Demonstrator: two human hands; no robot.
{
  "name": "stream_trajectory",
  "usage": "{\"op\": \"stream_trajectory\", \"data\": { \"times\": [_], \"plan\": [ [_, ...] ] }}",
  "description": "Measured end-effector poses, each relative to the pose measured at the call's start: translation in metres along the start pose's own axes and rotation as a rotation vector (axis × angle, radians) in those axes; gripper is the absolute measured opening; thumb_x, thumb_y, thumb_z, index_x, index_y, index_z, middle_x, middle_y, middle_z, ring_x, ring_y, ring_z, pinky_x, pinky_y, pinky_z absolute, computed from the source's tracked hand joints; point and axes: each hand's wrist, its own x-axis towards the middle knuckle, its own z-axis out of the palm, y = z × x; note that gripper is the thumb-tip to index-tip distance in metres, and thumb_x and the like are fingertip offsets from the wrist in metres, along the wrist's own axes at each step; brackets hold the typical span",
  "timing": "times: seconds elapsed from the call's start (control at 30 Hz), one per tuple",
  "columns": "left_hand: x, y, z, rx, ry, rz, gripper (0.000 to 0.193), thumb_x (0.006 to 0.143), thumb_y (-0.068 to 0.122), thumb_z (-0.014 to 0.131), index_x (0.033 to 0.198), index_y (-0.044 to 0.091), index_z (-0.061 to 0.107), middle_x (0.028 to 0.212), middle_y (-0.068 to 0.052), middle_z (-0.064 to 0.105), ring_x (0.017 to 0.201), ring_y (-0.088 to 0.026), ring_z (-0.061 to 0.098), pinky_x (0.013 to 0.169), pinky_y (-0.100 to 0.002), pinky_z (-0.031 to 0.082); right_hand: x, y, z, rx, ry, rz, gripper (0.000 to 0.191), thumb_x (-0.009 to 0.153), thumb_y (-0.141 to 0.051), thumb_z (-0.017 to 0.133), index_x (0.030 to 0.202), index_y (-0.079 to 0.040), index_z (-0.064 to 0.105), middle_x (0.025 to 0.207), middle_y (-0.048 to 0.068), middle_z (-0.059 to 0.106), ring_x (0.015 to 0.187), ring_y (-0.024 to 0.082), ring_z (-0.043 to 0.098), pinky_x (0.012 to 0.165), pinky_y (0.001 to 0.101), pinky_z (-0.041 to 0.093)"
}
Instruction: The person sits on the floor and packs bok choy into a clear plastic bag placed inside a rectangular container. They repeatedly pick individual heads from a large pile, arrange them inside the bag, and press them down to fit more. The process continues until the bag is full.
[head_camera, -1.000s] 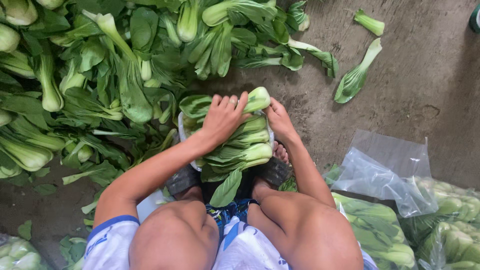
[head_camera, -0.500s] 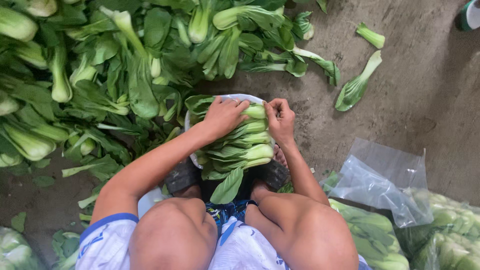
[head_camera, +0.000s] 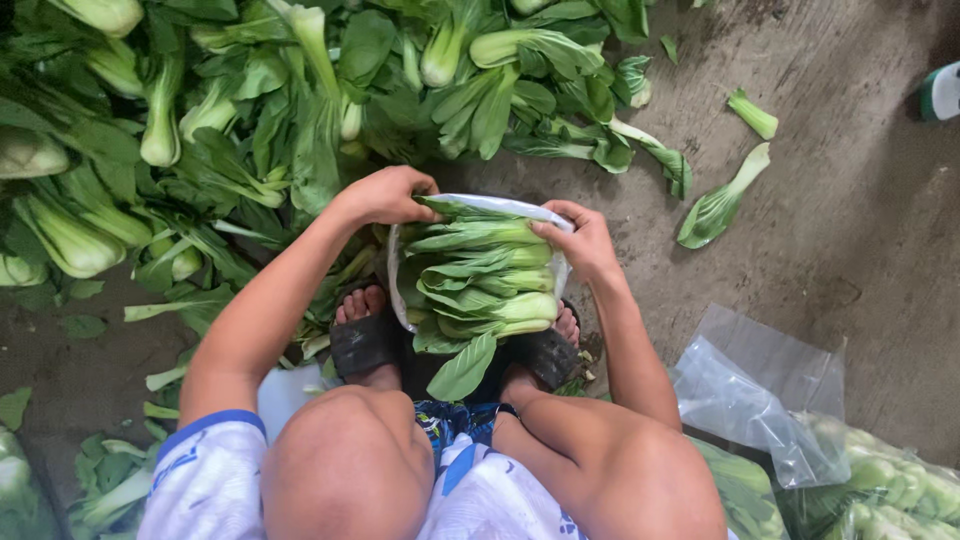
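Note:
A bundle of bok choy (head_camera: 480, 285) lies stacked inside a clear plastic bag (head_camera: 500, 206) between my feet. My left hand (head_camera: 385, 195) grips the bag's rim at its far left corner. My right hand (head_camera: 583, 240) holds the rim on the right side, fingers curled over the plastic and the top stalks. The bag's mouth is stretched open around the greens, and one leaf hangs out toward me.
A large heap of loose bok choy (head_camera: 250, 110) covers the floor ahead and left. Stray leaves (head_camera: 720, 205) lie on the concrete at right. Empty clear bags (head_camera: 765, 385) and filled bags of greens (head_camera: 880, 490) sit at lower right. Black sandals (head_camera: 365, 345) are on my feet.
Both hands moved from pressing on top of the bundle to the bag's rim, pulling the plastic up around the greens.

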Motion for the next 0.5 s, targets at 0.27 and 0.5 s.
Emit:
{"op": "stream_trajectory", "data": {
  "times": [0.27, 0.5],
  "plan": [
    [0.01, 0.028, 0.026, 0.247, 0.505, 0.014, 0.023, 0.073, 0.012, 0.069, 0.095, 0.005, 0.065, 0.084, -0.017, 0.07, 0.084, -0.043, 0.065, 0.067, -0.056, 0.047, 0.029, -0.013, -0.014, -0.072, 0.202, -0.271, 0.016, 0.085, -0.002, 0.079, 0.091, -0.006, 0.065, 0.084, -0.004, 0.067, 0.074, 0.003, 0.059, 0.064, 0.0204, 0.048],
    [0.018, 0.019, -0.017, -0.054, 0.109, -0.08, 0.041, 0.087, 0.042, 0.075, 0.107, 0.006, 0.075, 0.087, -0.015, 0.075, 0.078, -0.03, 0.071, 0.073, -0.042, 0.055, -0.003, -0.059, 0.005, -0.867, 0.423, -0.504, 0.028, 0.089, -0.006, 0.083, 0.112, -0.001, 0.068, 0.099, 0.014, 0.059, 0.09, 0.026, 0.055, 0.08, 0.0407, 0.046]
  ]
}}
